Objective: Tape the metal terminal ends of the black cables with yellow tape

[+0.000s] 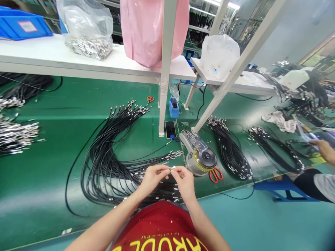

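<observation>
Green-topped table [39, 212] carrying all the work, with cables laid flat, apparently for easy reach. Left hand [153, 179] and right hand [184, 182] both closed in a fingertip pinch on one short metal-tipped cable end [172, 168], raised just above the table, close together and centred before the body, a hold suited to close viewing. Remaining black cables [104, 170] spread in a broad fan directly below the hands, metal tips gathered toward the person, likely for quick picking. Further cable bundle [229, 150] lying apart to the right, probably to keep batches separate. Round machine with clear cover [199, 153] just beyond the right hand, within short reach; purpose not determinable from this view. Orange scissors [216, 175] just beside its base, likely kept handy. Phone [170, 129] lying near the shelf post, clear of the cables. White shelf [31, 52] above the table, bearing a plastic bag of metal pieces [89, 47] and a blue bin [23, 26], presumably to save table space. Co-worker's hand [324, 150] at far right, well apart, over other cables.
</observation>
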The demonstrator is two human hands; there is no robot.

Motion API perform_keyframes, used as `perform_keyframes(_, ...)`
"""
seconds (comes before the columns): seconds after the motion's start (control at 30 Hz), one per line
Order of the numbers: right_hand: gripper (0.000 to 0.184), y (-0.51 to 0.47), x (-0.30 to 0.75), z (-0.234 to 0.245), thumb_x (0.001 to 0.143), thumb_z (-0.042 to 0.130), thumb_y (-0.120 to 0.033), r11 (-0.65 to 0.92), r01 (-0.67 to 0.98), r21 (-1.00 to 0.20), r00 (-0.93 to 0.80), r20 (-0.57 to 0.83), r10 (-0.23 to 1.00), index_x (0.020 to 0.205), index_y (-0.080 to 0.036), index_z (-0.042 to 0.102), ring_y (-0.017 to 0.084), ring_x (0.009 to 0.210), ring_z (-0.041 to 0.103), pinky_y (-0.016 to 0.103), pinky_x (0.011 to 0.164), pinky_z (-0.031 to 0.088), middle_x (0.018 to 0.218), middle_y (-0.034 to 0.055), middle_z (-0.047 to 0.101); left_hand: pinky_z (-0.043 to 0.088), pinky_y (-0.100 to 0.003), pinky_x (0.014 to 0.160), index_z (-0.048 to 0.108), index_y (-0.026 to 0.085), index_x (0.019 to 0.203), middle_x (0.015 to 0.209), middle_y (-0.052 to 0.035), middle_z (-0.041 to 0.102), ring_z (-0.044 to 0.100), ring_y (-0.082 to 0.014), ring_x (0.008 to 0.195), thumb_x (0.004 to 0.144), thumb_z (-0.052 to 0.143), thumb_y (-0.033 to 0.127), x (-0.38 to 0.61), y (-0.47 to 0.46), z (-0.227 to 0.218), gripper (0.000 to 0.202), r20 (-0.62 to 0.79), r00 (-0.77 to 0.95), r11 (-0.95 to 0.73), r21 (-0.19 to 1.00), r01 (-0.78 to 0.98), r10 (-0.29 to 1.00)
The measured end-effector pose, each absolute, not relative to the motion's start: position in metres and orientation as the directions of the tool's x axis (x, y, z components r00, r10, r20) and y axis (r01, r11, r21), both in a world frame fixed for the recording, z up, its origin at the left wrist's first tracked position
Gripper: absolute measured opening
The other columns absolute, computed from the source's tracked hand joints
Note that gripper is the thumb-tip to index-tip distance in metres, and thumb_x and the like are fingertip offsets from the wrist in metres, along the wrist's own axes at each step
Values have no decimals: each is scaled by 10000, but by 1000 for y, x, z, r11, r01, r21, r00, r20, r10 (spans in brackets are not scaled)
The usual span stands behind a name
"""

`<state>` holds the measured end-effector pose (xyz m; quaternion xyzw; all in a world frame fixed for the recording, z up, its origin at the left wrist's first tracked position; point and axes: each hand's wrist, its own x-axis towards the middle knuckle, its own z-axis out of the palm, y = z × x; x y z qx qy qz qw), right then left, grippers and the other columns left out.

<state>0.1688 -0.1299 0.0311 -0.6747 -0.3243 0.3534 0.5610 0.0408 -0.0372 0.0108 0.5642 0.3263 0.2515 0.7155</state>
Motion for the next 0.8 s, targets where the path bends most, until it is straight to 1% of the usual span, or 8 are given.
perform_keyframes(0.17, 215, -129, 166, 27, 822, 674, -376, -157, 0, -988, 558, -130, 820, 833, -161, 670, 199, 755, 666, 299, 719, 532, 812, 63, 721, 534, -268, 661, 762, 135, 910, 785, -66, 737, 640, -169, 646, 792, 718, 354, 41, -37, 12, 253, -179, 651, 227, 974, 10, 738)
perform_keyframes(0.37, 245, -125, 160, 25, 814, 673, -406, -175, -14, -985, 616, -146, 774, 790, -162, 658, 182, 686, 637, 277, 655, 514, 744, 47, 697, 531, -272, 663, 763, 144, 901, 808, -67, 735, 634, -169, 644, 795, 707, 365, 42, -39, 16, 251, -161, 645, 201, 980, 13, 747)
perform_keyframes(0.43, 250, -125, 158, 24, 821, 662, -412, -172, -40, -984, 626, -159, 764, 793, -164, 653, 181, 691, 640, 274, 656, 515, 748, 45, 698, 525, -270, 663, 753, 140, 887, 791, -62, 728, 630, -164, 641, 794, 708, 366, 41, -39, 18, 249, -154, 642, 198, 980, 3, 751)
perform_keyframes(0.5, 232, -126, 158, 22, 824, 656, -399, -160, -49, -986, 604, -157, 782, 820, -167, 651, 189, 728, 654, 277, 677, 522, 780, 49, 704, 515, -263, 658, 730, 140, 903, 770, -50, 714, 627, -157, 634, 787, 716, 365, 39, -39, 19, 254, -161, 638, 218, 976, -11, 753)
perform_keyframes(0.6, 178, -127, 162, 21, 829, 643, -347, -164, 26, -986, 567, -121, 815, 878, -176, 657, 198, 777, 666, 282, 703, 524, 838, 53, 712, 488, -241, 634, 703, 141, 907, 751, -33, 688, 601, -134, 613, 798, 706, 357, 37, -38, 20, 242, -172, 657, 239, 971, -13, 734)
perform_keyframes(0.7, 140, -127, 166, 22, 845, 611, -302, -191, 130, -973, 556, -88, 827, 865, -178, 673, 192, 744, 664, 278, 691, 515, 823, 46, 715, 441, -219, 567, 711, 133, 868, 716, -26, 664, 542, -113, 565, 810, 685, 364, 34, -35, 21, 240, -189, 720, 241, 970, 31, 668)
perform_keyframes(0.77, 140, -126, 168, 23, 838, 614, -297, -197, 159, -967, 547, -80, 833, 842, -178, 688, 197, 737, 668, 281, 688, 515, 815, 48, 724, 422, -214, 539, 718, 131, 865, 692, -23, 651, 518, -110, 547, 802, 686, 374, 33, -34, 20, 254, -205, 740, 244, 968, 57, 641)
perform_keyframes(0.8, 146, -126, 168, 24, 829, 625, -302, -195, 157, -968, 547, -79, 833, 864, -179, 697, 203, 754, 674, 284, 691, 518, 832, 53, 732, 420, -214, 535, 719, 130, 863, 686, -23, 646, 514, -110, 546, 799, 687, 381, 33, -34, 20, 261, -207, 740, 239, 969, 65, 640)
